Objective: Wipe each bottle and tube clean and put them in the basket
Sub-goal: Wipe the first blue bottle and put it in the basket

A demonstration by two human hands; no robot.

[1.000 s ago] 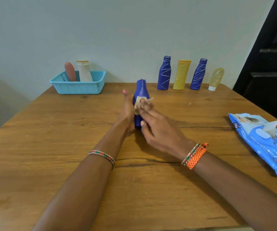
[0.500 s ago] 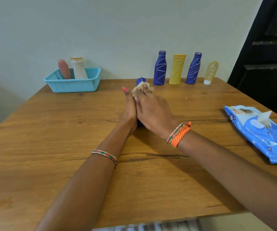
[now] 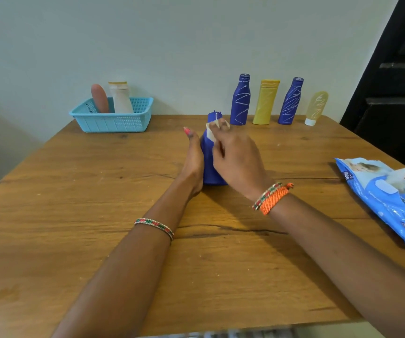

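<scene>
Centrally, on the wooden worktop (image 3: 99, 240): one blue bottle (image 3: 210, 164), upright, base on the wood. Left hand (image 3: 194, 164) lies against its left side, thumb up; whether the fingers wrap behind cannot be told. Right hand (image 3: 238, 159) grasps a small folded wipe (image 3: 211, 132) in its grip and presses it against the bottle's upper part, just below the cap.

Back edge, by the wall, in a row: blue bottle with white scribbles (image 3: 240, 100), yellow bottle (image 3: 266, 102), second scribbled blue bottle (image 3: 291, 101), and a pale yellow tube (image 3: 316, 108) standing on its white cap.

Back left: light blue basket (image 3: 113, 120), holding a pinkish-brown tube (image 3: 99, 97) and a white bottle (image 3: 121, 97), both upright.

Right edge: blue pack of wipes (image 3: 386, 198), lying flat, one white sheet poking from its opening.

Wrists: beaded bracelet (image 3: 155, 226) on the left, orange and beaded bands (image 3: 272, 197) on the right.
</scene>
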